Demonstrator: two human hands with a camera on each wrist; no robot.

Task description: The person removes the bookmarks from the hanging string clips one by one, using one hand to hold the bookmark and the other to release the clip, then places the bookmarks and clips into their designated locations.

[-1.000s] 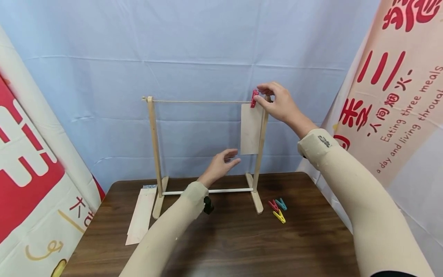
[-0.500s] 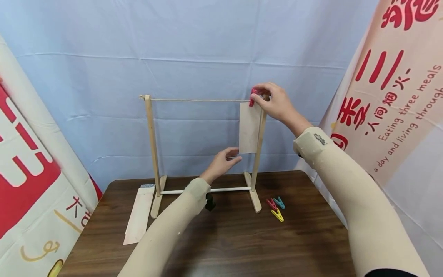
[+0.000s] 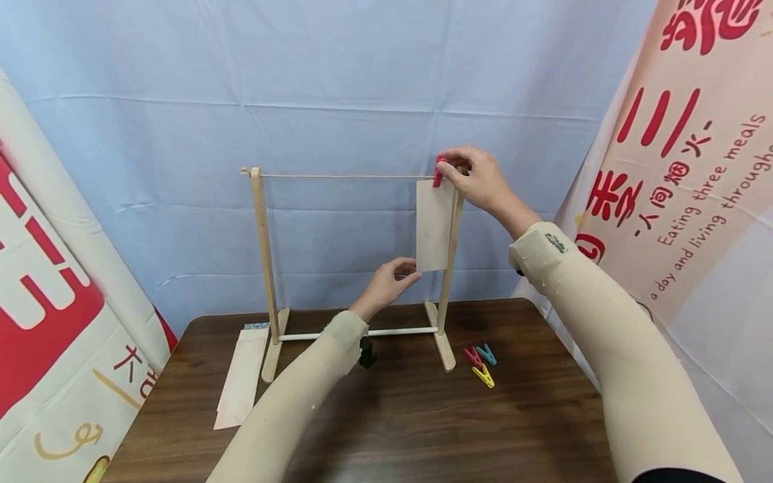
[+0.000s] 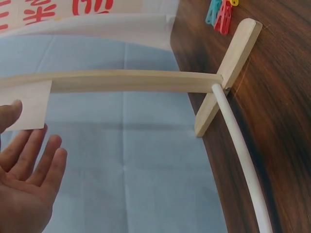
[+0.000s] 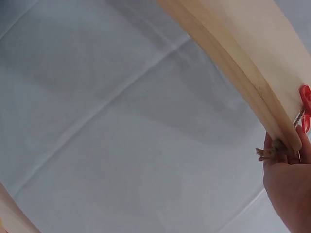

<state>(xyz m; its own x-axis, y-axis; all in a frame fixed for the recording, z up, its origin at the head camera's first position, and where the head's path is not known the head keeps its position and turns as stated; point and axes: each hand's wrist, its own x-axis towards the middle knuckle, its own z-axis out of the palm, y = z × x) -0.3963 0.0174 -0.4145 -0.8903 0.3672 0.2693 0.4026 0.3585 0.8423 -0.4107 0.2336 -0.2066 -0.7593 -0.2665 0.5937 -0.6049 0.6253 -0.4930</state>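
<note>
A blank cream card (image 3: 433, 228) hangs upright at the right end of the string (image 3: 350, 176) on a wooden rack. A red clothespin (image 3: 437, 180) sits over its top edge. My right hand (image 3: 480, 176) pinches this clothespin beside the top of the right post; in the right wrist view the clothespin (image 5: 306, 99) shows only at the frame's edge. Below, my left hand (image 3: 386, 285) is held with relaxed, parted fingers at the card's lower left corner. From the left wrist, the thumb (image 4: 9, 115) overlaps the card (image 4: 36, 108) and the fingers lie under its edge.
The rack's wooden posts (image 3: 263, 248) stand on flat feet joined by a white rod (image 3: 401, 331). Right of it on the dark table (image 3: 423, 416) lie loose red, blue and yellow (image 3: 484, 376) clothespins. More cards (image 3: 243, 379) lie left. A pale blue cloth (image 3: 338, 80) hangs behind.
My right fingers have drawn in closer around the red clothespin. The left fingertips have come slightly nearer the card's lower corner. The whole view has shifted a little.
</note>
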